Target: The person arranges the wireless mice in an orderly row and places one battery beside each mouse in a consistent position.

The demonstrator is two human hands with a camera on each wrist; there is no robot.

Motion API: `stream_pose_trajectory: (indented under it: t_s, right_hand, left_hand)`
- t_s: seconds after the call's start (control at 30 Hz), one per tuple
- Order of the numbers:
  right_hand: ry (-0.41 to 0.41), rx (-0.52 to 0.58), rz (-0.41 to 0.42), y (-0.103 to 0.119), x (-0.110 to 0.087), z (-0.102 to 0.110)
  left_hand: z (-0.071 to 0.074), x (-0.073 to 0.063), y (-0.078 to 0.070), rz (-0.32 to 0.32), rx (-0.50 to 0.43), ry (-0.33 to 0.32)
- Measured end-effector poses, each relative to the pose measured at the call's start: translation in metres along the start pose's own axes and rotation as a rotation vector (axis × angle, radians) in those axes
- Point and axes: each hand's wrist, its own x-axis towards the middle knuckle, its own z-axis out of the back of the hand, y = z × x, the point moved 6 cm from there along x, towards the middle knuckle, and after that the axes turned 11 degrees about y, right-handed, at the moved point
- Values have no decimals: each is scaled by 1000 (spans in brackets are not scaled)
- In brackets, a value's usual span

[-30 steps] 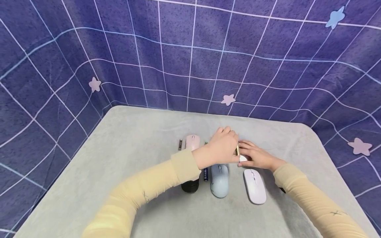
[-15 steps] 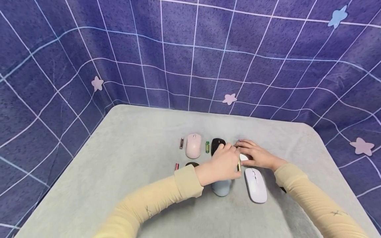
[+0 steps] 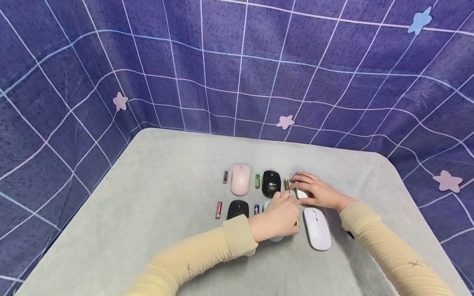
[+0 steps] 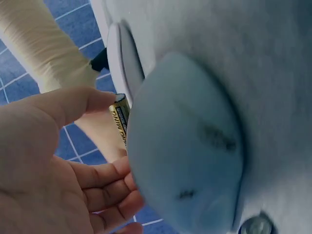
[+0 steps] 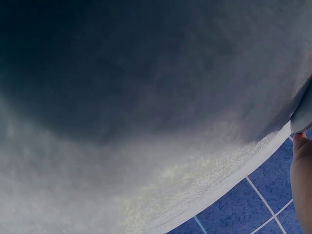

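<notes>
In the head view my left hand (image 3: 280,216) is over the light-blue mouse (image 4: 187,146), covering most of it. It pinches a gold-and-black battery (image 4: 120,117); in the left wrist view the thumb presses its end, while its far part is hidden behind the mouse. My right hand (image 3: 318,193) rests on a white mouse (image 3: 301,193) with fingers reaching left over it; most of that mouse is covered. Right of the held battery lies another white mouse (image 3: 317,228). A second gold battery (image 3: 286,185) lies just left of my right fingertips.
Further left are a black mouse (image 3: 272,183), a pink mouse (image 3: 240,180) and another black mouse (image 3: 238,209). Between and beside them lie a green battery (image 3: 257,181), a blue battery (image 3: 256,209), a brown battery (image 3: 225,176) and a red battery (image 3: 219,209). A patterned curtain (image 3: 207,70) hangs behind the grey table (image 3: 170,172).
My left hand has moved toward me with the battery, from beside the far black mouse down to the light-blue mouse, uncovering the second gold battery. My right hand has stayed on the white mouse.
</notes>
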Motion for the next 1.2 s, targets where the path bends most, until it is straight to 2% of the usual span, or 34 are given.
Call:
stream_pose_trajectory:
  t_s: [0.2,0.6,0.8,1.0,1.2]
  right_hand:
    - [-7,5,-8,-1,0,0]
    - [-5,37,-31,7,5,8]
    - [3,30,-51,8,7,9]
    - [37,25,-114,6,4,9]
    - [28,63,-134,9,5,20]
  left_hand:
    - [-9,1,-6,8,5,8]
    - [-17,5,-11,23,32,-7]
    - [-16,3,-11,25,58,-10]
    - [-8,0,-7,5,58,10]
    - [19,-13,14,29,14,23]
